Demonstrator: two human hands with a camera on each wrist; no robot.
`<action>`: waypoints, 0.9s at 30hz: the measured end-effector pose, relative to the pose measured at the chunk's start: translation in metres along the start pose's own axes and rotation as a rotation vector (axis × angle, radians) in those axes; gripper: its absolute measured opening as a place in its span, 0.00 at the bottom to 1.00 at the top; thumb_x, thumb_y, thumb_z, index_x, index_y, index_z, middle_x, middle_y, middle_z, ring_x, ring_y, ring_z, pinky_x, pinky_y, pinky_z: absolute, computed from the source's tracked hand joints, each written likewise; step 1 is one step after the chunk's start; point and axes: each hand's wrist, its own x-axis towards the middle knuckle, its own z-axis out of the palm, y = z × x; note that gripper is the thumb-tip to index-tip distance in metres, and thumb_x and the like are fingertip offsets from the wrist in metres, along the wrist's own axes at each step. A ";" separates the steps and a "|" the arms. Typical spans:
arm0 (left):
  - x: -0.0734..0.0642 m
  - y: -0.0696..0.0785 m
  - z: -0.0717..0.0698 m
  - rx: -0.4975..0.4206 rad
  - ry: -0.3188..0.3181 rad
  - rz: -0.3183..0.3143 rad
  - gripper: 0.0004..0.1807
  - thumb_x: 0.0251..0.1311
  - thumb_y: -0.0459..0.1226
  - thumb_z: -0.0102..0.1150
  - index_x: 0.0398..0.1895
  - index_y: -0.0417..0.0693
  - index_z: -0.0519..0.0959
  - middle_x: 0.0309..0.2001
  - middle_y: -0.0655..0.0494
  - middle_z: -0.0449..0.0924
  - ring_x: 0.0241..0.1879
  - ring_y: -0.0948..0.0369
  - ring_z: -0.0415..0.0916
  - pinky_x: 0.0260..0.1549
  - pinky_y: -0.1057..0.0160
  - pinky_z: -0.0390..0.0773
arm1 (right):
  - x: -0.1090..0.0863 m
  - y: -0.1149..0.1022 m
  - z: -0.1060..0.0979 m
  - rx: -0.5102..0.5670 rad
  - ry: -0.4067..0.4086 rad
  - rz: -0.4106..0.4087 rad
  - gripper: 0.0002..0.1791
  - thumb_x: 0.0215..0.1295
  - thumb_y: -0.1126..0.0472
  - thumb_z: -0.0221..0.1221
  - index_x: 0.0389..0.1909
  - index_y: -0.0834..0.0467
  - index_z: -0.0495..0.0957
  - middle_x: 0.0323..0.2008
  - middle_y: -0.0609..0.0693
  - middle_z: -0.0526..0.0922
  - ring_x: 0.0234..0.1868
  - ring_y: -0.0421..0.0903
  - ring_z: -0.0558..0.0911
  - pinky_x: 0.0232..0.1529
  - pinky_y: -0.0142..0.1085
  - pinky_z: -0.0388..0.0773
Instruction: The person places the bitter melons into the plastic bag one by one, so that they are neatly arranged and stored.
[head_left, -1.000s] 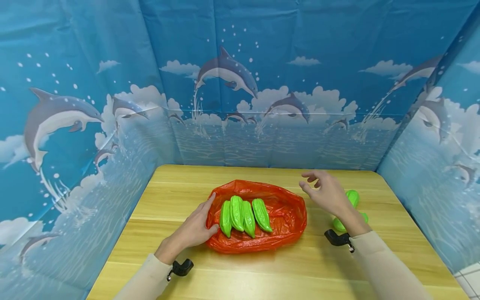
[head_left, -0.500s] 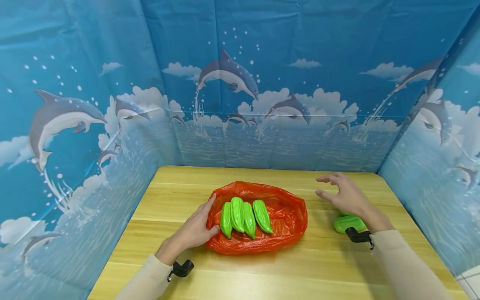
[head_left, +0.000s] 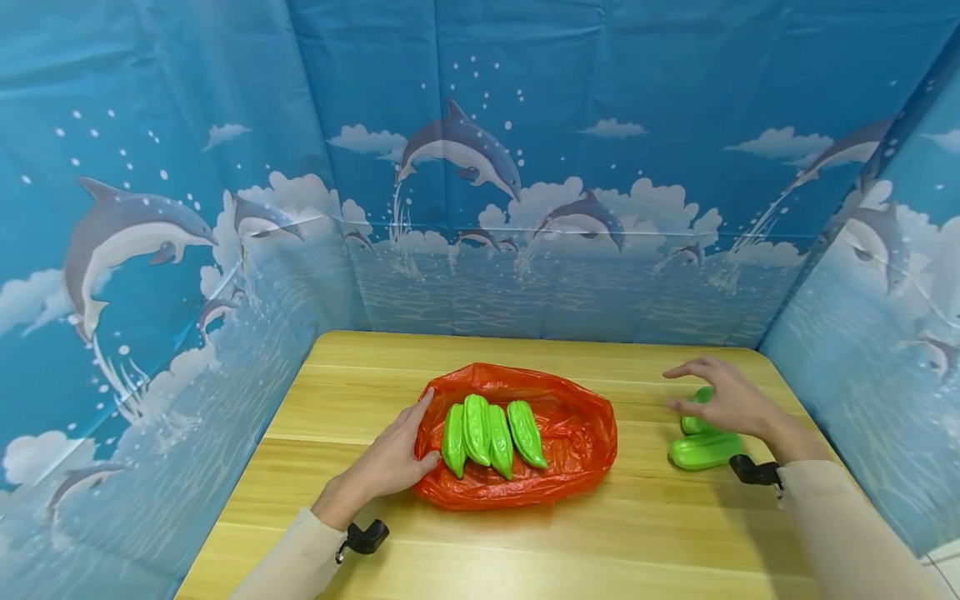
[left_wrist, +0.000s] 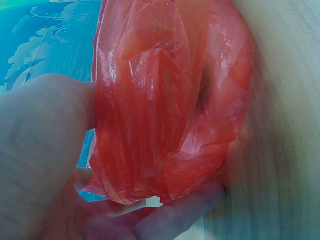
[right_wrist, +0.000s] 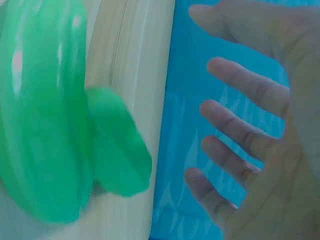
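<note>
A red plastic bag [head_left: 577, 425] lies with its mouth spread wide on the wooden table in the head view. Several glossy green star fruit [head_left: 476, 429], ridged and pointed at the near end, lie side by side in its left half. At the bag's left end my left hand [head_left: 386, 454] grips the rim; in the left wrist view the thumb tip is hidden behind the red plastic [left_wrist: 150, 110]. My right hand [head_left: 731, 400] hovers, fingers spread and holding nothing, over two more star fruit [head_left: 705, 451] right of the bag, partly covering the farther one [head_left: 696, 417].
The table [head_left: 480, 558] has rounded far corners. Blue dolphin-printed curtains [head_left: 562, 283] stand along its back, left and right. A small black device [head_left: 365, 538] is strapped at each wrist.
My right hand has moved rightward from beside the bag to the two star fruit, which now show more fully. The left hand and the bag stay nearly still.
</note>
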 end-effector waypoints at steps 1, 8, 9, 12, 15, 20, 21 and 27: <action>0.000 0.000 0.000 -0.001 0.000 0.000 0.59 0.75 0.39 0.74 1.00 0.50 0.47 0.90 0.33 0.65 0.86 0.35 0.72 0.84 0.33 0.75 | -0.001 0.002 -0.001 -0.003 -0.006 -0.004 0.31 0.76 0.49 0.77 0.73 0.59 0.87 0.77 0.77 0.77 0.76 0.83 0.72 0.67 0.83 0.73; 0.000 0.000 -0.001 -0.005 0.001 -0.002 0.59 0.75 0.38 0.74 1.00 0.49 0.47 0.90 0.32 0.65 0.85 0.34 0.72 0.84 0.32 0.75 | -0.006 0.019 -0.005 -0.023 -0.053 -0.024 0.32 0.71 0.52 0.80 0.71 0.60 0.88 0.76 0.77 0.78 0.75 0.83 0.73 0.66 0.82 0.72; 0.000 0.000 -0.001 -0.006 0.001 -0.003 0.59 0.76 0.38 0.74 1.00 0.49 0.47 0.90 0.32 0.65 0.85 0.34 0.72 0.84 0.32 0.75 | -0.007 0.021 -0.005 -0.022 -0.058 -0.026 0.32 0.70 0.52 0.81 0.71 0.60 0.88 0.76 0.77 0.78 0.75 0.83 0.73 0.66 0.82 0.73; -0.001 0.000 -0.001 -0.004 0.000 -0.006 0.59 0.76 0.38 0.74 1.00 0.49 0.47 0.90 0.32 0.65 0.85 0.35 0.72 0.83 0.33 0.76 | -0.008 0.028 -0.005 -0.014 -0.067 -0.032 0.32 0.70 0.52 0.81 0.71 0.60 0.88 0.76 0.78 0.77 0.74 0.84 0.73 0.64 0.83 0.74; -0.001 0.001 -0.001 -0.005 -0.002 -0.008 0.58 0.76 0.38 0.73 1.00 0.49 0.47 0.90 0.33 0.65 0.85 0.35 0.72 0.83 0.33 0.76 | -0.010 0.032 -0.004 -0.005 -0.068 -0.036 0.32 0.70 0.53 0.81 0.70 0.60 0.88 0.75 0.77 0.78 0.74 0.83 0.74 0.63 0.83 0.77; 0.000 0.002 -0.001 -0.008 0.000 -0.010 0.58 0.76 0.37 0.73 1.00 0.49 0.47 0.90 0.32 0.64 0.86 0.35 0.72 0.84 0.33 0.76 | -0.011 0.039 0.000 0.013 -0.076 -0.039 0.31 0.70 0.53 0.81 0.70 0.61 0.88 0.74 0.77 0.79 0.72 0.82 0.76 0.59 0.77 0.84; 0.000 0.002 -0.001 -0.008 0.001 -0.009 0.58 0.76 0.37 0.73 0.99 0.49 0.47 0.90 0.32 0.64 0.86 0.35 0.72 0.84 0.33 0.75 | -0.011 0.040 0.000 0.018 -0.077 -0.039 0.31 0.70 0.54 0.82 0.70 0.61 0.88 0.74 0.77 0.79 0.72 0.82 0.77 0.58 0.76 0.85; -0.001 0.003 0.000 -0.013 -0.001 -0.012 0.58 0.76 0.37 0.74 0.99 0.49 0.47 0.90 0.32 0.64 0.86 0.35 0.71 0.84 0.33 0.75 | -0.010 0.046 0.005 0.036 -0.083 -0.032 0.30 0.70 0.55 0.82 0.69 0.62 0.88 0.74 0.77 0.78 0.72 0.81 0.77 0.59 0.74 0.87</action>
